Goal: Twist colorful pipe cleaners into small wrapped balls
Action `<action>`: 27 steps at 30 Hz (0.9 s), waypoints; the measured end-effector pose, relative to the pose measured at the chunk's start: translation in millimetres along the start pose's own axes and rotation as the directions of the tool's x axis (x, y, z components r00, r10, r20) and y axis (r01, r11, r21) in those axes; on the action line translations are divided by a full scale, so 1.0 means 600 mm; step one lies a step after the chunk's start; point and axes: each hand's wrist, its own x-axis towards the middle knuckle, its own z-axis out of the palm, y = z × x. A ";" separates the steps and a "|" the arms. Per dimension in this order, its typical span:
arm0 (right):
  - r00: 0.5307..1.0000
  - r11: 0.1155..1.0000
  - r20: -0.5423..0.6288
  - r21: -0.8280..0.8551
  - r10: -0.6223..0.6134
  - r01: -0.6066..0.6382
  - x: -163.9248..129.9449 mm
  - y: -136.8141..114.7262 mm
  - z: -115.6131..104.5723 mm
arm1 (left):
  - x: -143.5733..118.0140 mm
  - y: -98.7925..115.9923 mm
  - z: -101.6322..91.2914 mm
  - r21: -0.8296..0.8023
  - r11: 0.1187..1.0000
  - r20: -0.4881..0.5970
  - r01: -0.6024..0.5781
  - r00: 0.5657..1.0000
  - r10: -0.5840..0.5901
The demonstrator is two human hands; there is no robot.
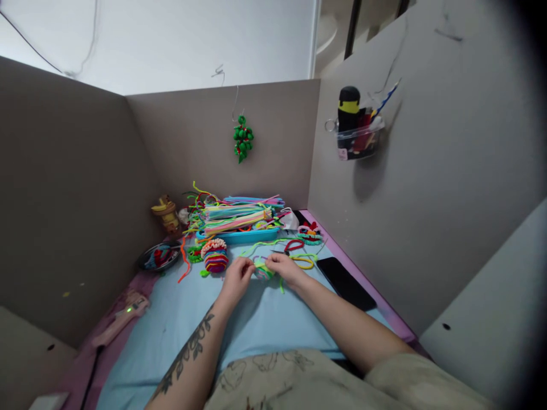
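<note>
Left hand and right hand: fingers narrow, pinching the green piece between them, over the desk, right of the striped ball. Judged best: light grip, even tension, loose end kept apart from the yellow loop.

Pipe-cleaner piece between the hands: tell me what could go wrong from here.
The multicoloured pipe-cleaner piece, held between left hand and right hand, might slip or deform. The right forearm could nudge the smartphone beside it. Pipe cleaners heaped above the rim of the blue tray might spill.
</note>
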 end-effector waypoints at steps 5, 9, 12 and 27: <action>0.994 1.000 0.111 -0.031 0.001 0.002 -0.006 -0.004 0.001 | 0.001 0.003 -0.009 0.011 0.998 -0.100 -0.055 0.993 0.056; 0.972 0.999 0.234 -0.041 0.019 -0.010 -0.010 -0.008 -0.001 | 0.001 0.004 -0.012 0.023 0.998 -0.079 -0.056 0.995 0.057; 0.961 0.999 0.274 -0.040 0.027 -0.017 -0.010 -0.010 -0.008 | 0.001 0.005 -0.011 0.024 0.998 -0.055 -0.055 0.997 0.057; 0.950 1.000 0.313 0.005 -0.011 0.010 -0.005 -0.012 -0.026 | 0.003 0.002 -0.009 -0.136 0.991 -0.005 -0.022 1.000 0.021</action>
